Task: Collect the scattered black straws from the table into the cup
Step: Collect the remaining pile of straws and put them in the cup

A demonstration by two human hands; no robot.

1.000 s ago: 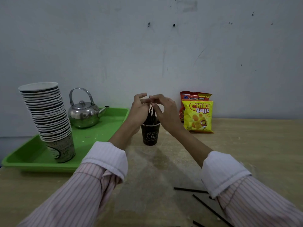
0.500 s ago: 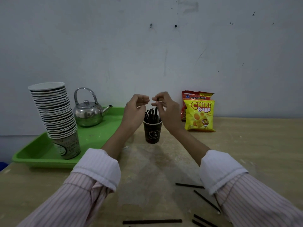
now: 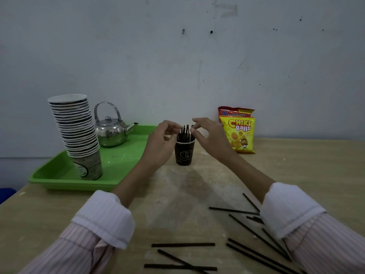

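A small black paper cup (image 3: 184, 155) stands upright in the middle of the wooden table, with several black straws (image 3: 185, 133) sticking out of it. My left hand (image 3: 162, 141) hovers just left of the cup's rim, fingers curled and apart, holding nothing. On the other side of the rim my right hand (image 3: 209, 135) does the same, also with nothing in it. Several loose black straws (image 3: 183, 244) lie flat on the table near me, more of them (image 3: 254, 234) at the right under my right sleeve.
A green tray (image 3: 59, 175) at the left holds a tall stack of paper cups (image 3: 77, 131) and a steel kettle (image 3: 110, 131). Two snack bags (image 3: 238, 133) lean against the wall right of the cup. The wall runs along the table's far edge.
My hands have parted from above the cup and dropped to either side of its rim. The view has tilted down, so more loose straws show near me.
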